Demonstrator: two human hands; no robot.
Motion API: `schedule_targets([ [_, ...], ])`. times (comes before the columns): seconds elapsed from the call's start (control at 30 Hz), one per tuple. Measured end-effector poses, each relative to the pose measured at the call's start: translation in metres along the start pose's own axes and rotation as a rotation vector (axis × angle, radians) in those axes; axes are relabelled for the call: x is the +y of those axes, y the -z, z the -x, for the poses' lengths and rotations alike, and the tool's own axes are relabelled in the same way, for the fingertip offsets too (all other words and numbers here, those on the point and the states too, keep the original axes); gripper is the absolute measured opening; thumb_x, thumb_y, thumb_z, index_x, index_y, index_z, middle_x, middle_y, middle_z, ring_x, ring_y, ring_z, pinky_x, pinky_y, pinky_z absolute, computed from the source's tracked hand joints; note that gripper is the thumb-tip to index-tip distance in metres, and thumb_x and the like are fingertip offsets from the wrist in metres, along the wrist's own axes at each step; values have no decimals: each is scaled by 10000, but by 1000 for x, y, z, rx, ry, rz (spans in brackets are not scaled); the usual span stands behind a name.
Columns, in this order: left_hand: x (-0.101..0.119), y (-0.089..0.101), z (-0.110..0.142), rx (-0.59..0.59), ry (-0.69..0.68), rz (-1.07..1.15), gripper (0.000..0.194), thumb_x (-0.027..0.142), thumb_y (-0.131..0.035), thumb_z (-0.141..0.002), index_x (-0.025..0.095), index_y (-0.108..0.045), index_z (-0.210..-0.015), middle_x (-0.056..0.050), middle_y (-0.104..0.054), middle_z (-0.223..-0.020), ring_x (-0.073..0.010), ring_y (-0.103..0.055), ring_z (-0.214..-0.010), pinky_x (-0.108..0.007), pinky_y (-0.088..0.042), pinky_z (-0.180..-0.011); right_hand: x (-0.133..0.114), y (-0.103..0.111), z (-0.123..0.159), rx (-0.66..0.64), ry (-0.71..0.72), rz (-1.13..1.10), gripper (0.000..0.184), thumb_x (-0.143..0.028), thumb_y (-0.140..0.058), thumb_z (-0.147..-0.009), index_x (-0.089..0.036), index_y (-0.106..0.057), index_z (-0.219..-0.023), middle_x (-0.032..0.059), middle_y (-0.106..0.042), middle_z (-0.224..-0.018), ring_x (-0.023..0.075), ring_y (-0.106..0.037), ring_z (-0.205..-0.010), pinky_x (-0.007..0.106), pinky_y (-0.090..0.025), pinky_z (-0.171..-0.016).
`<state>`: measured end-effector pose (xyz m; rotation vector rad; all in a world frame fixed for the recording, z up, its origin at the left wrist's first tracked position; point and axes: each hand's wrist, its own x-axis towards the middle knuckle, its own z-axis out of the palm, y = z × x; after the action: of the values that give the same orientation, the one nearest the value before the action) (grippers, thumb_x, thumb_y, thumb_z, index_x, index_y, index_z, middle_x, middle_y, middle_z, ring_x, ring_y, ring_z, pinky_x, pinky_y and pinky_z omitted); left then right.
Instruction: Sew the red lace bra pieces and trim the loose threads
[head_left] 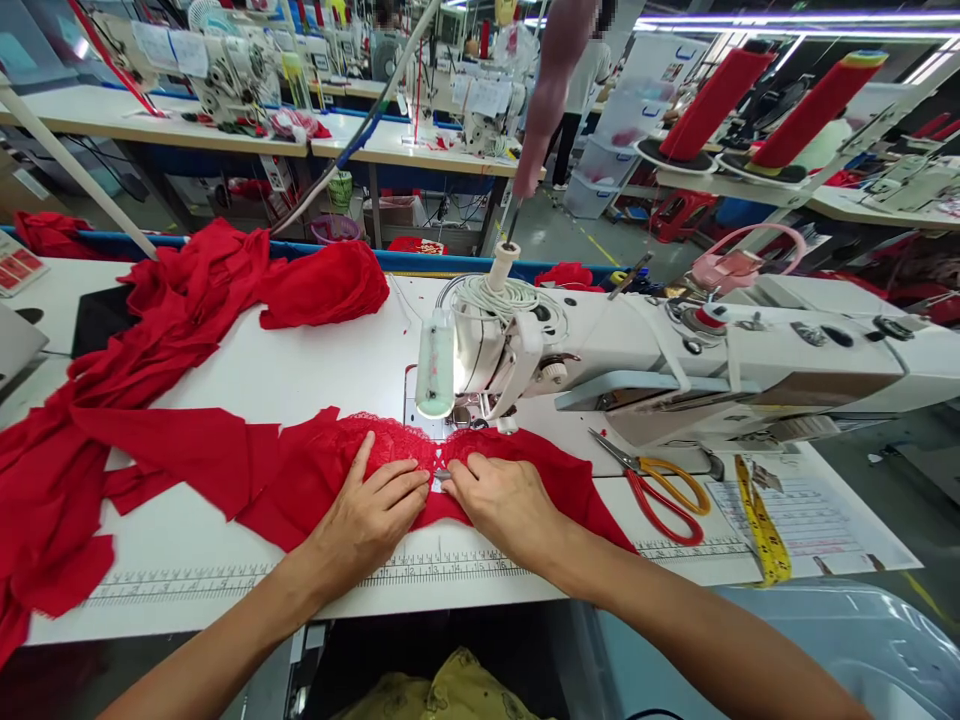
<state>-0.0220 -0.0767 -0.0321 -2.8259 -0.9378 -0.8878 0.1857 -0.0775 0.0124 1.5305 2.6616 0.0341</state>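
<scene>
A red lace bra (300, 465) lies across the white table in front of the sewing machine (600, 340), its two cups meeting at a narrow crisscross centre. My left hand (379, 505) rests flat on the left cup, fingers stretched out toward that centre. Curled over the right cup, my right hand (502, 500) pinches a small grey metal tool (442, 475); only its tip shows, so its kind is unclear. The machine's needle area sits just behind the centre, partly hidden by a pale green lamp (435, 365).
Scissors (660, 485) with red and orange handles lie right of the bra. Beyond them are a yellow tape measure (763, 525) and a paper sheet (832, 515). Red fabric (172, 310) is heaped at the left. A printed ruler (442, 568) runs along the front edge.
</scene>
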Motion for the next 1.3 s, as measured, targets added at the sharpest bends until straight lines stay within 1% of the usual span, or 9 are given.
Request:
schedule_targets([
  [0.2, 1, -3, 2, 18, 18, 36, 226, 61, -524, -922, 158, -677, -1058, -58, -750, -1100, -224, -655, -1104, -655, -124, -1213, 1, 4, -5, -70, 38, 2, 252, -241, -461, -1006, -145, -662, -887, 87, -672, -787, 175, -615, -649, 299, -170, -481],
  [0.37, 4, 10, -5, -34, 85, 101, 215, 108, -492, -957, 191, -671, -1040, -38, -750, -1062, -201, -650, -1080, -624, -169, -1207, 1, 3, -4, -31, 34, 5, 261, -211, -449, -1004, -149, -656, -858, 77, -672, -772, 156, -591, -619, 288, -201, -489],
  [0.47, 7, 15, -17, -92, 228, 122, 193, 166, -465, -980, 194, -654, -1001, -32, -724, -978, -194, -629, -982, -532, -358, -1107, 0, -2, 0, 13, 39, 28, 225, -208, -469, -999, -146, -640, -868, 80, -667, -769, 158, -600, -639, 288, -211, -491],
  [0.53, 8, 14, -25, -120, 334, 98, 193, 191, -458, -977, 185, -644, -927, -40, -681, -895, -192, -584, -855, -411, -469, -891, -1, -6, 3, 46, 38, 47, 223, -201, -461, -1005, -142, -626, -868, 84, -663, -766, 154, -600, -648, 285, -218, -493],
  [0.63, 10, 6, -34, -144, 471, 56, 167, 234, -520, -943, 188, -598, -803, -41, -609, -816, -205, -511, -775, -348, -418, -700, -2, -10, 6, 85, 31, 59, 226, -196, -451, -1010, -141, -612, -862, 80, -655, -756, 146, -589, -633, 285, -226, -492],
  [0.73, 13, 0, -37, -161, 542, 56, 152, 230, -554, -915, 197, -557, -767, -30, -585, -807, -213, -500, -787, -349, -372, -699, -3, -12, 8, 106, 28, 54, 210, -188, -460, -1002, -139, -608, -862, 77, -646, -742, 150, -586, -628, 281, -241, -489],
  [0.87, 16, -3, -36, -169, 551, 61, 200, 215, -483, -942, 201, -533, -748, -21, -571, -799, -212, -481, -787, -367, -338, -718, -5, -11, 8, 85, 8, 31, 200, -162, -446, -998, -135, -618, -901, 89, -657, -777, 166, -610, -664, 262, -292, -501],
  [1.03, 18, -7, -33, -83, 594, 135, 195, 187, -464, -947, 201, -525, -762, -10, -556, -791, -198, -472, -782, -357, -341, -718, -8, -10, 7, 45, -32, -8, 186, -152, -450, -986, -129, -629, -939, 105, -664, -799, 195, -641, -689, 256, -318, -482],
  [1.3, 20, -8, -32, -28, 608, 217, 181, 168, -481, -924, 205, -535, -756, -9, -554, -791, -199, -470, -795, -368, -368, -750, -6, -14, 9, 102, -42, -27, 194, -186, -446, -1007, -133, -626, -958, 100, -665, -797, 188, -645, -703, 244, -324, -489],
])
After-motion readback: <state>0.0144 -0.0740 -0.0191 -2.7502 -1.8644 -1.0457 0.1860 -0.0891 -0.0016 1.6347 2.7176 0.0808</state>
